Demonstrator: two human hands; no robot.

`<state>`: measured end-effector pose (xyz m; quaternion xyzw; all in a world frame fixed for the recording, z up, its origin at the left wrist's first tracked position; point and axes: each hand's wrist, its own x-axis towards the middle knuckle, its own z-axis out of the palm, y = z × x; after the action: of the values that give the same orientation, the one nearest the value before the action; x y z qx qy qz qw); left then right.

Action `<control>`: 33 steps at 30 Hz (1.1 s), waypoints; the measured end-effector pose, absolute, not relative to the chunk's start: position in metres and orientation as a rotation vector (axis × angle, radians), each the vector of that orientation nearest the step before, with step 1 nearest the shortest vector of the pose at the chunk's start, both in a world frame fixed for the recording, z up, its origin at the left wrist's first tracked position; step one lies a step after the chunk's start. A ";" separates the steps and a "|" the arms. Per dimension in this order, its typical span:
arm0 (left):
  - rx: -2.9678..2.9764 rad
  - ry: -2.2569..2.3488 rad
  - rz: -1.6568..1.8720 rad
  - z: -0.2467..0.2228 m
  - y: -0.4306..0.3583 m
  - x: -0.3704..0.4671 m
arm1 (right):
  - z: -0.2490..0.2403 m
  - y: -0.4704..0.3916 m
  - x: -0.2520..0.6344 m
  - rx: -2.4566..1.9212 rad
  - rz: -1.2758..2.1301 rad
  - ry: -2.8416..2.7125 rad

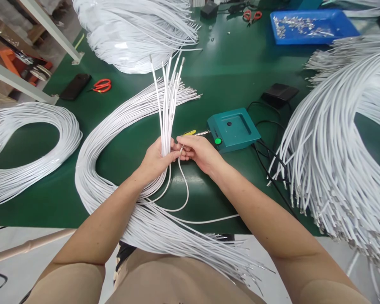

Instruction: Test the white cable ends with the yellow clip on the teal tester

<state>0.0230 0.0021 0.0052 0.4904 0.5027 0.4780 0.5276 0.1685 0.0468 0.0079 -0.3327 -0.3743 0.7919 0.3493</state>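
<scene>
My left hand (158, 159) is closed round a small bunch of white wires (166, 114), whose ends point up and away from me. Close beside it, my right hand (198, 153) pinches the end of a single white wire (187, 185) that loops down below the fingers. Just past the right fingertips, a yellow piece (190, 132) meets the metal tip of a teal device (234, 128) with a green button. Beneath my left forearm curves a large bundle of white wires (91, 169); its near ends hang over the table's front edge by my lap.
Coiled white wires (63, 131) lie at left, more (136, 33) at the back, and a big heap (329, 139) at right. Red-handled snips (101, 85) and a black phone (76, 86) lie back left. A blue tray (313, 40) holds small metal parts. Black cables (266, 156) trail from the device.
</scene>
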 end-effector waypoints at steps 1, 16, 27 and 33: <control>1.184 1.209 1.141 0.004 0.002 0.022 | 0.007 0.047 0.169 -0.838 2.073 -0.965; 1.142 1.205 1.157 0.006 0.004 0.014 | 0.009 0.049 0.173 -0.869 2.012 -1.028; 0.870 1.104 1.078 0.003 0.008 0.012 | 0.004 0.040 0.174 -1.155 0.508 -2.140; 0.819 1.107 1.071 0.000 0.012 0.011 | 0.011 0.050 0.184 -1.021 -0.048 -2.560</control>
<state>0.0112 0.0123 0.0005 0.3596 0.4861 0.4700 0.6431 0.1838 0.0496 0.0108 -0.3635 -0.9116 -0.0170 0.1912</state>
